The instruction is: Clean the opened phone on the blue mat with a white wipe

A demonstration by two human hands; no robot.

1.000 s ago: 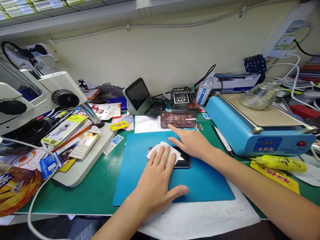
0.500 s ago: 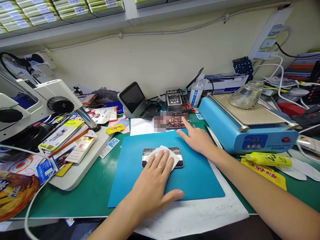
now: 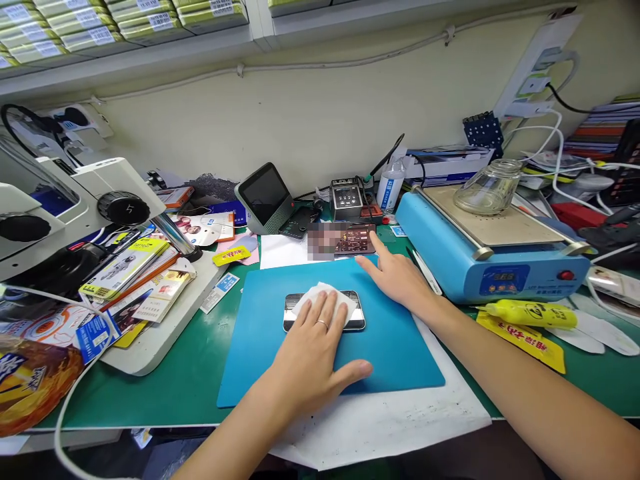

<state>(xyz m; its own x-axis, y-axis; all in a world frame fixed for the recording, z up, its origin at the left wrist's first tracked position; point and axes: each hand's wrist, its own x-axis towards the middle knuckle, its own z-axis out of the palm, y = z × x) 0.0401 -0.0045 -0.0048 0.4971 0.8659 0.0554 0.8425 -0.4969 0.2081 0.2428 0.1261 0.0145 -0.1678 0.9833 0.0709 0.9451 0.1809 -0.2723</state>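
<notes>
My left hand (image 3: pixel 314 350) lies flat, fingers spread, pressing a white wipe (image 3: pixel 320 298) onto a dark phone (image 3: pixel 357 313) that rests on the blue mat (image 3: pixel 400 347). A ring shows on one finger. My right hand (image 3: pixel 397 277) reaches forward past the mat's far edge, its index finger stretched out and touching the lit screen of a second phone (image 3: pixel 355 239) lying crosswise behind the mat. That hand holds nothing.
A blue heating plate machine (image 3: pixel 500 257) with a glass jar (image 3: pixel 487 187) stands at right, a yellow tube (image 3: pixel 530 312) in front of it. A microscope (image 3: pixel 75 200) and piled packets fill the left. A small screen device (image 3: pixel 265 197) and a soldering station (image 3: pixel 346 198) stand at the back.
My right hand has moved right along the second phone, from its left part to its right end. The left hand stays pressed on the wipe. The view has tilted upward.
</notes>
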